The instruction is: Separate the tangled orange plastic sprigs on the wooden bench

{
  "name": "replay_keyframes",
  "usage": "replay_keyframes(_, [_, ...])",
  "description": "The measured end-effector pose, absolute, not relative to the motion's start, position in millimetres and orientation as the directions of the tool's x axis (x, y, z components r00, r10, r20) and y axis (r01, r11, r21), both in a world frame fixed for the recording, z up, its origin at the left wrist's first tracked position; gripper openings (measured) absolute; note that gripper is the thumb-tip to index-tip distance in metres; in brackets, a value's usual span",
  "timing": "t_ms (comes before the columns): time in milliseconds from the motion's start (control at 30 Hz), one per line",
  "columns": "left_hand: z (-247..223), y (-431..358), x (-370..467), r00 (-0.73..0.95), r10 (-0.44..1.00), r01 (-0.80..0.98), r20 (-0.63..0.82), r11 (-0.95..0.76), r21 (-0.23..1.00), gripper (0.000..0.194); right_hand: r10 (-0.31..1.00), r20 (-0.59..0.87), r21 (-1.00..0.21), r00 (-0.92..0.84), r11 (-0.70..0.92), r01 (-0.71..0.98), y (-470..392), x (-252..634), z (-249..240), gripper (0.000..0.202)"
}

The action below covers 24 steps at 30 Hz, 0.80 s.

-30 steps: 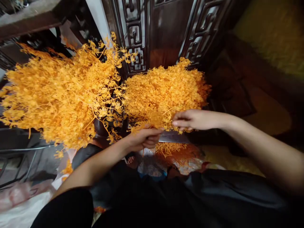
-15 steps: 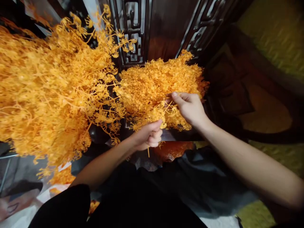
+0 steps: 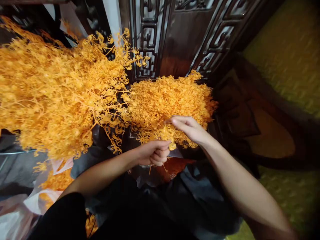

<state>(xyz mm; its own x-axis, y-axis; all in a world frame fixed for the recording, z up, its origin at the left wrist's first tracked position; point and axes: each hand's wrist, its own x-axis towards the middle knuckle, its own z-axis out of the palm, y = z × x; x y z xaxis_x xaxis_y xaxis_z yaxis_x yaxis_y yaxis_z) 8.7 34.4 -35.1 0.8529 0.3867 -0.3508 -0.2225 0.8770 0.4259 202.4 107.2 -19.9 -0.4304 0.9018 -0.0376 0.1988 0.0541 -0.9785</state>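
My left hand (image 3: pixel 153 153) is closed round the thin stems of a yellow-orange plastic flower sprig (image 3: pixel 163 133); stem ends poke out below the fist. My right hand (image 3: pixel 188 128) is just above and to the right, thumb and fingers drawn together at the sprig's branching top. Its fingertips are partly blurred among the blossoms. Directly behind both hands lies a dense pile of the same orange sprigs (image 3: pixel 170 96), on a dark wooden surface. The sprig overlaps the front of this pile, so its outline is hard to separate.
A larger mass of orange sprigs (image 3: pixel 57 93) fills the left side, its branches reaching toward the pile. Carved dark wood panels (image 3: pixel 180 40) rise behind. Plastic bags (image 3: pixel 37 200) with more orange pieces lie at lower left. An orange bag-like item (image 3: pixel 172 168) lies near my lap.
My right hand has come down and left, nearer to my left hand, at the sprig's top. My left hand keeps its grip. The view has shifted slightly.
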Motion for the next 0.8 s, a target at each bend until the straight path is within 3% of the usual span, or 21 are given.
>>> replay_keyframes(67, [-32.0,34.6,16.1,0.857,0.381,-0.196,-0.346,0.864,0.464,0.052,0.933,0.062,-0.959,-0.355,0.154,0.237,104.5,203.8,-24.0,0.047])
replay_keyframes(167, [-25.1,32.4,25.3,0.826,0.423,-0.209,-0.373,0.843,0.495,0.052,0.98,0.176,-0.969,-0.09,0.189,0.16,114.2,218.0,-33.4,0.05])
replay_keyframes(267, [-20.5,25.2,28.0,0.821,0.425,-0.203,-0.383,0.842,0.5,0.052,0.969,0.17,-0.984,0.177,0.176,-0.021,132.4,246.6,-38.2,0.048])
replay_keyframes(333, [-21.4,20.8,26.7,0.82,0.436,-0.216,-0.37,0.835,0.507,0.051,0.958,0.114,-0.977,0.265,0.157,-0.147,139.0,266.4,-35.1,0.043])
replay_keyframes(433, [-26.0,22.2,25.3,0.768,0.533,-0.305,-0.355,0.792,0.529,0.051,0.995,0.031,-0.968,0.094,0.053,-0.246,126.1,274.5,-28.8,0.03])
replay_keyframes(633, [-24.7,33.6,31.7,0.69,0.674,-0.455,-0.265,0.688,0.566,0.052,0.974,-0.126,-0.942,-0.187,-0.177,-0.285,68.4,217.5,-32.1,0.041])
replay_keyframes(700, [-24.5,34.1,32.8,0.681,0.688,-0.473,-0.25,0.674,0.568,0.053,0.962,-0.133,-0.957,-0.237,-0.187,-0.221,61.7,200.2,-31.6,0.051])
replay_keyframes(800, [-28.2,34.2,32.7,0.668,0.704,-0.484,-0.24,0.657,0.579,0.054,0.985,-0.063,-0.982,-0.162,-0.09,-0.165,65.5,181.3,-29.7,0.055])
